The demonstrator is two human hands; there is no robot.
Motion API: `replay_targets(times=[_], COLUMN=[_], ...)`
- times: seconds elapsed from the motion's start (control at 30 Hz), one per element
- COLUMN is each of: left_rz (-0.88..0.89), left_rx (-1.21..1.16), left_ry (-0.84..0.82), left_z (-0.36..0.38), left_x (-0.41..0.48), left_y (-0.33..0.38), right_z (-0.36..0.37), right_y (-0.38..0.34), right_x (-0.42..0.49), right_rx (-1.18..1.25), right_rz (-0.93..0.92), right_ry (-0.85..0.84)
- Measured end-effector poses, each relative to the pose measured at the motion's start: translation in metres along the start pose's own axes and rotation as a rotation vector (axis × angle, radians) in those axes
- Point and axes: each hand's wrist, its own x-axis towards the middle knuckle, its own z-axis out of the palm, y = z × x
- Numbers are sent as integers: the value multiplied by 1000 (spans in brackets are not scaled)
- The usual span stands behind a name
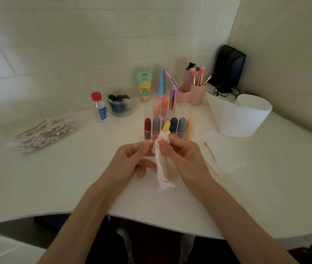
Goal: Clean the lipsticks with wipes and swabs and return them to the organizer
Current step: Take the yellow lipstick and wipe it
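Both hands [132, 159] [181, 153] pinch crumpled wipe [161, 168] (red-smeared) around yellow lipstick [165, 127].

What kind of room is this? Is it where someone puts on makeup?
Probably, yes: it looks like a makeup table at home. A clear organizer holds a row of lipsticks, a pink holder has makeup brushes, and cotton swabs lie in a pile on the white table.

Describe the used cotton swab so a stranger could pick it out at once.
Start at the big white tub on the table's right. Just in front of it lies a flat white sheet, and the used swab lies alone there. Unlike the clean white swabs piled far left, its tip is stained pink.
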Motion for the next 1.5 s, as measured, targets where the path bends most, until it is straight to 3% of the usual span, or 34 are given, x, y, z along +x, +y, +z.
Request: replay_targets(times=[0.1, 0.33, 0.53, 0.8, 1.03, 1.23, 1.5], left_rz=[-21, 94, -47, 34, 0, 62, -22], left_rx=[-2, 54, -36, 84, 12, 108, -13], left_ry=[-63, 132, -87, 59, -101, 44, -152], left_z=[-4, -4, 1, -2, -5, -3, -2], left_x=[1, 2, -3, 1, 0, 1, -1], left_y=[-1, -5, 0, -6, -6, -8, -4], right_z=[1, 2, -1, -1, -5, -2, -5], right_y=[-3, -2, -5, -4, -7, -4, -2], right_x=[-3, 0, -3, -1, -3, -1, -1], right_rx=[-17, -64, -5, -123, -9, -172, -92], right_rz=[-20, -12, -7, -6, 7, -75, -81], right_ry=[-12, 47, 3, 20, -9, -10, -16])
